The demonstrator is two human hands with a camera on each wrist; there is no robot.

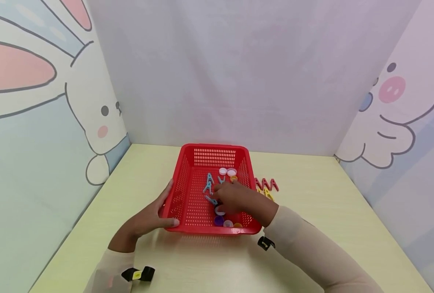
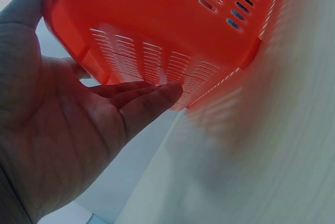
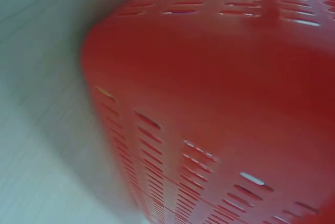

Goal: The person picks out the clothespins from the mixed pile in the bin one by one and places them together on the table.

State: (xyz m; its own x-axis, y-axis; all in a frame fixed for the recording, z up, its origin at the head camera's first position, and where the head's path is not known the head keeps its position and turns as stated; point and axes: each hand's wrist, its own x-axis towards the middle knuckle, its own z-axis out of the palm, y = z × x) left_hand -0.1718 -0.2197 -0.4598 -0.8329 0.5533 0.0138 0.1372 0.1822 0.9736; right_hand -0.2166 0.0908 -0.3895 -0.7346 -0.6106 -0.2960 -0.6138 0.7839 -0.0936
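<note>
A red plastic basket (image 1: 202, 230) with slotted walls stands on the table. At its left front corner, my left hand (image 1: 149, 217) holds it, thumb over the rim and fingers along the outer wall; the left wrist view shows those fingers (image 2: 149, 103) nearly straight. My right hand (image 1: 231, 197) reaches down inside, fingers bent toward the floor among light blue clothespins (image 1: 209, 183); whether it pinches one I cannot tell. Round bottle caps lie along the basket's right side: white (image 1: 222, 171), orange (image 1: 233, 178) and purple (image 1: 218, 221). In the right wrist view the basket wall (image 3: 209, 77) hides this hand.
Just right of the basket, red clothespins (image 1: 264, 184) lie in a row on the pale table (image 1: 305, 203), with yellow clothespins (image 1: 267, 194) in front of them. A plain curtain (image 1: 231, 81) hangs behind, and cartoon-printed panels (image 1: 74, 162) close off both sides.
</note>
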